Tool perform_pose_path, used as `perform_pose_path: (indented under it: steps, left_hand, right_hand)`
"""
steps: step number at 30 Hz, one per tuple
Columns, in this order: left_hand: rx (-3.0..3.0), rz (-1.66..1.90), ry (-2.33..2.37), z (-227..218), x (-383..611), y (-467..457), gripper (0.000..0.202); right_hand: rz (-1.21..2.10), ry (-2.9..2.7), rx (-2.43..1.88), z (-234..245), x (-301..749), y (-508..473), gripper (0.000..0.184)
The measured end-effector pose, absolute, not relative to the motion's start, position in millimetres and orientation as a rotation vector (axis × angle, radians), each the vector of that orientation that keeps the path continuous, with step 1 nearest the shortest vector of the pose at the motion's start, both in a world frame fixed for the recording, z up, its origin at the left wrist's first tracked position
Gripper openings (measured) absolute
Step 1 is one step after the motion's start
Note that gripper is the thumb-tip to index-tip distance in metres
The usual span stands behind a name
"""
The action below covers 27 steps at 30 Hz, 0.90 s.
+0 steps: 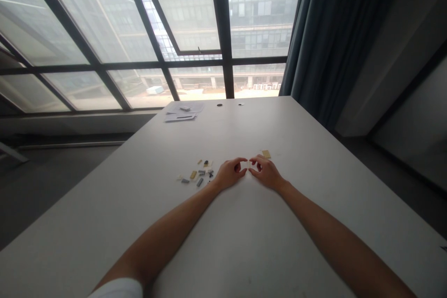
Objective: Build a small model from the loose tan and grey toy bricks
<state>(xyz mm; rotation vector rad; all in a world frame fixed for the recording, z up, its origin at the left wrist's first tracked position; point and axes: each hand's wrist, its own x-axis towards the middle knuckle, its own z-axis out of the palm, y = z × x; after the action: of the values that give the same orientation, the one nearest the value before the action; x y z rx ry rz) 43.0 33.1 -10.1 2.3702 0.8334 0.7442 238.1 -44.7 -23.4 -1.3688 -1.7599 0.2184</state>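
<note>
My left hand [231, 172] and my right hand [267, 172] meet over the middle of the white table. Thumbs and fingertips of both curl in toward each other around a small whitish piece [248, 164], gripping it from its two sides; its exact shape is too faint to make out. Just beyond my right hand lies a tan studded plate [266, 154], like a toy-brick plate. Left of my left hand are scattered small pieces, among them a tan brick [193, 174], a grey piece [199, 182], another grey piece [185, 180] and a dark round piece [206, 163].
Papers [179, 116] with small items on them lie at the table's far left corner. Two small dark round spots, one of them a black disc [220, 105], show near the far edge. Windows [195, 18] stand behind the table [244, 233], and a dark curtain [324, 46] hangs at the right.
</note>
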Motion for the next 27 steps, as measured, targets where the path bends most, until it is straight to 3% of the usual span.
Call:
perform_pose_path:
  steps: [27]
  left_hand:
    - [2.364,0.743,0.844,-10.5,43.1,32.7,0.036]
  right_hand:
    - [0.254,-1.748,-1.367,-23.3,238.4,-44.7,0.022]
